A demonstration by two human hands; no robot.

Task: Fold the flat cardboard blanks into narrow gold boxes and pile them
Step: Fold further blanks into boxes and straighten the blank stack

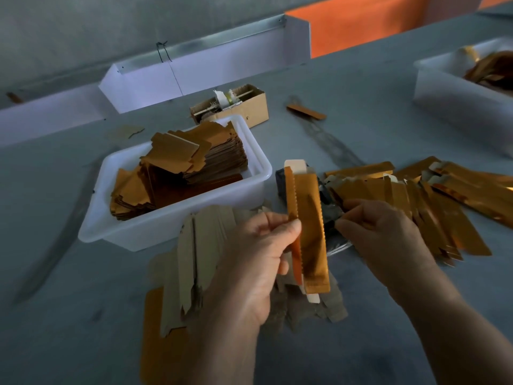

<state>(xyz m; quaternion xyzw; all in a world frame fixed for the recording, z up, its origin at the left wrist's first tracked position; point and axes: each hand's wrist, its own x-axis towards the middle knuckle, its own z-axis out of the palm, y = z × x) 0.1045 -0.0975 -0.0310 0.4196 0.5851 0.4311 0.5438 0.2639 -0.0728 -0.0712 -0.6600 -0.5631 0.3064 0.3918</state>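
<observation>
Left hand (249,254) pinches the narrow gold box (308,232) by its serrated edge, long axis pointing away, white flap at the far end. Right hand (385,232) sits just beside it, fingers curled, gripping nothing I can see. Folded box pile (433,207) lies right of that hand.

The narrow box (311,232) is shiny gold-orange, with a white flap at its top end and a paler orange strip along its toothed left edge. The pile of folded boxes (433,207) shows the same gold with streaks of white. In the white tub (172,229) the stacked blanks (177,173) are gold-faced. The blanks lying on the grey worktop (55,301) show dull beige-brown backs (194,262). A brown carton (249,107) stands behind, and an orange panel (374,26) beyond.
</observation>
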